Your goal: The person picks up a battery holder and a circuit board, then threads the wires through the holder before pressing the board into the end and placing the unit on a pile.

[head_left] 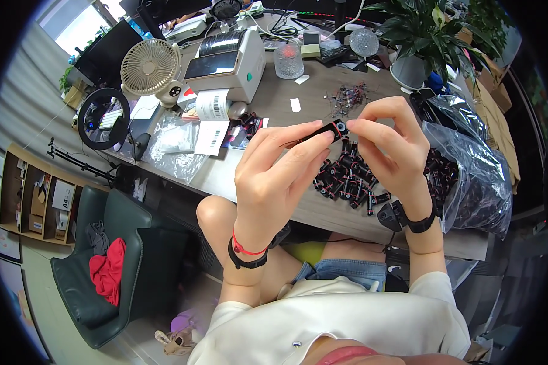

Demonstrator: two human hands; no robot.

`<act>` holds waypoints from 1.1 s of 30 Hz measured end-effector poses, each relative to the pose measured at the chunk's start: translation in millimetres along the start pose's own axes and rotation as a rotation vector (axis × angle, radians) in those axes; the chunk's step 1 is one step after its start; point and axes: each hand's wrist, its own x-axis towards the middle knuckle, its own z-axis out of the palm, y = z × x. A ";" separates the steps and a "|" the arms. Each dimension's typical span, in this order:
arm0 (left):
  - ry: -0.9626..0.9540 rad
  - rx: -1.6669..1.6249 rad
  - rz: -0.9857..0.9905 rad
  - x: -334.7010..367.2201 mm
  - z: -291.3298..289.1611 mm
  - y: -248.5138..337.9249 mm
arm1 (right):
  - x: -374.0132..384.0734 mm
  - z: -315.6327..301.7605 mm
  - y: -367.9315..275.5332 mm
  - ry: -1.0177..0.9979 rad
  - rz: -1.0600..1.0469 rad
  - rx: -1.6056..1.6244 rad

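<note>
Above the desk, my left hand [274, 164] pinches a small black cylinder [340, 127] with a red band and a pale round end between its fingers. The thumb and index finger of my right hand [394, 143] are pressed together at that end; whatever they grip is too small to make out. Beneath my hands lies a heap of similar black cylinders [342, 180] with red bands. More of them are by my right wrist, next to a clear plastic bag [477, 176]. Just beyond my hands is a loose pile of tiny parts with thin leads [348, 97].
A white label printer [249, 73] with a paper strip, a round fan [151, 67] and a ring light [103, 118] stand at the left. A glass cup [288, 62] is at the back, a potted plant [410, 72] at the far right. A green armchair [146, 267] stands lower left.
</note>
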 end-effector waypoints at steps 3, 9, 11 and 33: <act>-0.013 0.004 -0.005 -0.1 0.1 0.1 | 0.1 1.3 1.4 0.016 -0.006 0.001; -0.044 -0.033 0.010 2.1 -1.2 -3.7 | 3.1 -4.1 -3.7 -0.081 0.016 0.076; -0.053 -0.045 0.011 2.7 -3.3 -4.6 | 4.5 -6.8 -5.1 -0.104 0.050 0.099; -0.157 -0.212 -0.196 -1.8 9.0 -15.8 | 2.8 2.8 1.1 -0.236 0.203 0.229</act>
